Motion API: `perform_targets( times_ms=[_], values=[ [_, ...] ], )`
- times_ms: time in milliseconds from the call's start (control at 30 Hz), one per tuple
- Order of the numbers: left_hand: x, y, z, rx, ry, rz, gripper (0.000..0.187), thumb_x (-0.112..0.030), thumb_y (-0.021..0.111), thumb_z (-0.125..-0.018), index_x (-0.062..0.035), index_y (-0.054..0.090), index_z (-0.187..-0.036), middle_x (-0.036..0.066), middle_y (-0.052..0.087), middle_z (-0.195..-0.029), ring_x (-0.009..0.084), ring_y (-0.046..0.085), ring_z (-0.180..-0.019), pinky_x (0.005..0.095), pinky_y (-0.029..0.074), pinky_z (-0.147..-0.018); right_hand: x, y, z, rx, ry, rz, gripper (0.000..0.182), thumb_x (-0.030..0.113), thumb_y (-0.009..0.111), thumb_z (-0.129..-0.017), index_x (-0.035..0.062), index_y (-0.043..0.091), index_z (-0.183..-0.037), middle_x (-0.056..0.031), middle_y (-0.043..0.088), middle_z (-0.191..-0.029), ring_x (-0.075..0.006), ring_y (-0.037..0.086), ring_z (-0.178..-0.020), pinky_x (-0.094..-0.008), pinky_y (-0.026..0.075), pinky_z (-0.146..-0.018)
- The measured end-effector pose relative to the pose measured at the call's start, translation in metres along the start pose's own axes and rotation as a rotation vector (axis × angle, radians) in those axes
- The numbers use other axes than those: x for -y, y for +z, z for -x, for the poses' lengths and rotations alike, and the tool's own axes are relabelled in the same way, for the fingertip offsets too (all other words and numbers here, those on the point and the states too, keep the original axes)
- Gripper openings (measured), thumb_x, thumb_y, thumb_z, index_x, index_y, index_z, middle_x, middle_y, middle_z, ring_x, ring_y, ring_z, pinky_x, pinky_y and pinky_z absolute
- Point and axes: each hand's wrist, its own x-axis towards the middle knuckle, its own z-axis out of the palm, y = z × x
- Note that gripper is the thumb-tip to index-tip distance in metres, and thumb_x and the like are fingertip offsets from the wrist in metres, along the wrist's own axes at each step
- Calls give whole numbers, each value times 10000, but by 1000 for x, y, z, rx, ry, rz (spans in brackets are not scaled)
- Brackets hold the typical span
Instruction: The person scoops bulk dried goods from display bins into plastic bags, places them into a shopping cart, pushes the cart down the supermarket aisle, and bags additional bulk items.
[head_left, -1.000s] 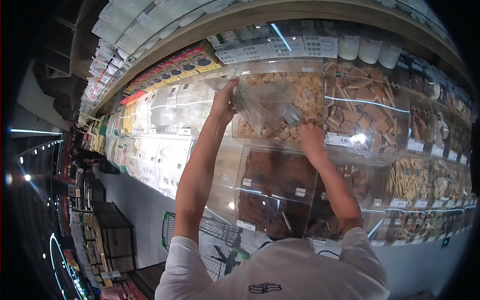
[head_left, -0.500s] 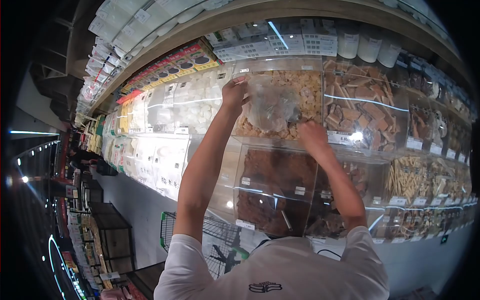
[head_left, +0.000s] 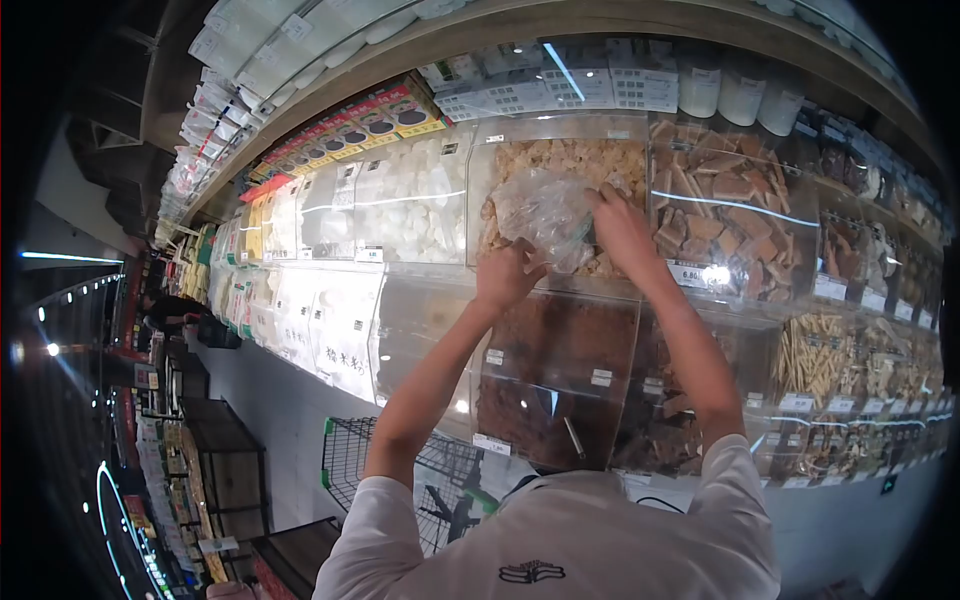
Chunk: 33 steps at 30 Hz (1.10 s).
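A clear, crumpled plastic bag (head_left: 540,212) lies in an open-topped bin of yellowish, rock-sugar-like lumps (head_left: 560,155). What the bag holds, if anything, is hard to make out through the creased film. At its lower left edge, by the front of the bin, my left hand (head_left: 508,274) has its fingers curled on the plastic. My right hand (head_left: 620,225) is closed at the bag's right side, the fingertips pinching the film near a greenish patch.
To the right stands a bin of brown slabs (head_left: 725,210); white lumps (head_left: 410,200) fill bins on the left. Below is a clear-lidded bin of dark reddish-brown goods (head_left: 540,350). A shopping cart (head_left: 350,455) stands at lower left. Another person (head_left: 170,312) is farther off.
My left hand has come down from the bag's upper left to its lower left edge. My right hand has moved up along the bag's right side. The bag lies flatter.
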Motion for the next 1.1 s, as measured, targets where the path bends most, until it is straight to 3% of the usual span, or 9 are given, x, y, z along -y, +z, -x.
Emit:
perform_targets(
  times_ms=[233,267,400,500,667,767,900,1000,1100],
  values=[
    [25,-8,-17,-140,101,131,194,-254,724,-865,-61,715,-848,110,717,-749,315,702,-725,409,547,-692,-31,49,-64,414,-147,-67,147,133,628,-836,42,694,-930,-154,684,-1051,-375,658,-978,-464,531,-832],
    [26,-9,-15,-132,80,148,201,-257,723,-869,-56,714,-861,118,717,-759,313,703,-733,406,547,-694,-32,50,-68,396,-158,-119,142,147,625,-848,43,698,-910,-151,696,-981,-365,652,-996,-470,524,-850],
    [11,-1,-1,-148,14,184,215,-262,725,-856,-50,707,-891,124,721,-778,302,709,-736,403,553,-690,-5,25,-88,120,-173,-129,145,131,572,-895,30,674,-909,-148,659,-1035,-360,647,-978,-484,519,-849],
    [13,15,-2,-155,-38,218,298,-306,752,-835,-39,693,-955,131,725,-813,294,714,-764,395,553,-701,31,-10,-107,29,-294,-166,138,126,567,-919,14,645,-906,-138,618,-972,-387,619,-937,-475,500,-804],
    [18,2,-35,-137,-79,384,372,-366,773,-810,-64,697,-1013,134,719,-898,290,709,-841,414,544,-719,45,-18,-118,-51,-218,-235,118,132,548,-950,23,566,-994,-155,619,-965,-405,616,-933,-497,488,-772],
    [5,-9,-46,-281,-46,229,267,-307,761,-830,-72,724,-950,127,719,-845,273,707,-789,401,542,-691,50,-17,-121,-72,-151,-272,125,141,528,-975,32,531,-1037,-183,627,-964,-417,619,-917,-508,482,-757],
    [13,-19,-65,-274,22,256,260,-309,758,-839,-64,741,-925,113,717,-805,258,699,-705,388,534,-651,50,-24,-119,-94,-88,-373,136,147,486,-977,23,498,-1030,-229,656,-959,-465,622,-884,-540,484,-742],
    [9,-30,-67,-266,10,305,251,-281,742,-865,-33,752,-902,110,718,-772,204,693,-630,350,521,-601,29,-14,-118,-76,14,-443,142,162,514,-983,24,516,-1016,-229,662,-867,-466,626,-858,-529,477,-724],
    [5,-66,-69,-407,102,272,224,-257,738,-873,-34,758,-890,105,719,-763,198,688,-616,338,517,-597,-7,-3,-111,-139,-22,-452,140,153,549,-973,14,543,-991,-223,656,-812,-460,630,-829,-513,473,-706]
  ],
)
